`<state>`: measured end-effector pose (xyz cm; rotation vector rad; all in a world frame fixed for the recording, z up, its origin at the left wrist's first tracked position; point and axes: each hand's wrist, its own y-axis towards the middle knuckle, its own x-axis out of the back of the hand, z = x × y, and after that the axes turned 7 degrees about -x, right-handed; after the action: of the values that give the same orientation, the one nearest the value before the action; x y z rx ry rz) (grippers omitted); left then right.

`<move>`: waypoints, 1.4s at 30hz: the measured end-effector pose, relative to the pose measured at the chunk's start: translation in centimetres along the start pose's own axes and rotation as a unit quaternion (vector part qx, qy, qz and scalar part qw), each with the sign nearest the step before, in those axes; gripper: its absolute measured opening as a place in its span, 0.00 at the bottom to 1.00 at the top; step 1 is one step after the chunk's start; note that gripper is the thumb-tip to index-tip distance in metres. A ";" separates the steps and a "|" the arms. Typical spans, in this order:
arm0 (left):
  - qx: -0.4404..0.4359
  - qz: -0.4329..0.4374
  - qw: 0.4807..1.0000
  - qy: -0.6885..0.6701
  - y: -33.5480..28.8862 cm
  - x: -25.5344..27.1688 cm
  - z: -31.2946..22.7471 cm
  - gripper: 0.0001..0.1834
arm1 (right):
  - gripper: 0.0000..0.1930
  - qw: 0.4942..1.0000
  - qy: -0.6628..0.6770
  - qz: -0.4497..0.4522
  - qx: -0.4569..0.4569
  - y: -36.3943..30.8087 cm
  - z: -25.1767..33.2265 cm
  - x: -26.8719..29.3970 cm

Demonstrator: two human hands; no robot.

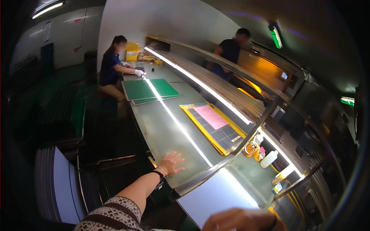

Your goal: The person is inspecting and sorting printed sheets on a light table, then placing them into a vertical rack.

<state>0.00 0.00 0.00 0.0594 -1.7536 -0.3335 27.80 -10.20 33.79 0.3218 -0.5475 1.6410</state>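
My left hand [170, 164] lies flat with fingers spread on the near left part of the grey work table [162, 127], holding nothing. A bracelet and a dark band circle that wrist. At the lower edge is my right hand [239, 220], blurred and partly cut off, over a pale white panel [219, 196]. Its fingers are too smeared and hidden to show a grip. The panel rests on the near end of the table, bright with reflected lamp light. A metal bar crosses the tabletop between the panel and my left hand.
Farther along lie green panels [152, 89] beside a seated co-worker in white gloves [139, 72]. A yellow-framed screen [212, 127] holds a pink sheet. Bottles [269, 159] and a tape roll stand at right under a tube lamp [200, 86]. Stacked panels [58, 184] lean at left. Another person stands behind.
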 end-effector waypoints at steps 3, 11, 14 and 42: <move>0.004 -0.014 1.000 0.005 -0.7 -0.1 -0.2 0.32 | 0.10 0.987 -0.107 -0.111 -0.050 0.9 -3.9 4.4; -0.037 -0.051 0.998 0.020 1.5 -0.5 -0.6 0.31 | 0.22 0.611 -0.549 -0.461 -0.335 -1.3 -17.1 24.8; -0.033 -0.040 0.999 0.010 1.2 -0.3 -0.6 0.32 | 0.35 0.547 -0.580 -0.516 -0.314 2.8 -22.3 28.5; 0.172 -0.140 0.295 -0.930 -6.9 12.0 4.5 0.43 | 0.25 0.787 -0.480 -0.382 -0.062 8.1 -21.8 1.2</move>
<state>-7.86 -8.45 8.92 0.4502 -4.2835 -0.1184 21.95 1.72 14.63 1.1441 -1.0933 0.5401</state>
